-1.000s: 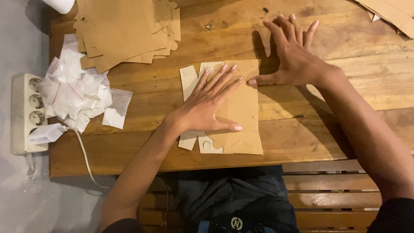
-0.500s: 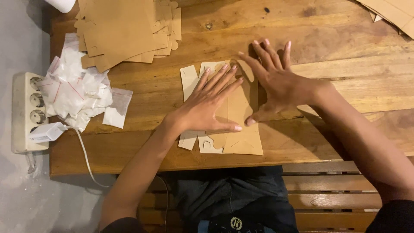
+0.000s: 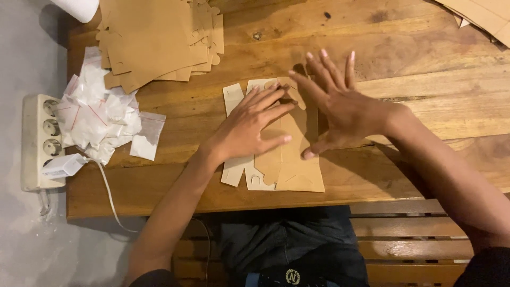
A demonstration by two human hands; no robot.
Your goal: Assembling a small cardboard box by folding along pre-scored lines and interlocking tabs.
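Note:
A flat brown die-cut cardboard piece (image 3: 297, 170) lies on the wooden table (image 3: 404, 48) near its front edge, with pale flaps showing on its left side. My left hand (image 3: 249, 127) presses flat on its left half, fingers spread. My right hand (image 3: 340, 109) rests on the right half with fingers apart and the thumb down on the card, folding a panel over toward the left.
A stack of brown cardboard cutouts (image 3: 159, 37) sits at the back left. A heap of small clear plastic bags (image 3: 101, 114) lies at the table's left end, beside a white power strip (image 3: 42, 141) with a plugged charger. More cardboard (image 3: 483, 16) is at the back right. A wooden bench (image 3: 409, 234) is below.
My right hand has slid left from the bare table onto the cardboard piece, bringing its right panel over. My left hand has stayed pressed on the piece.

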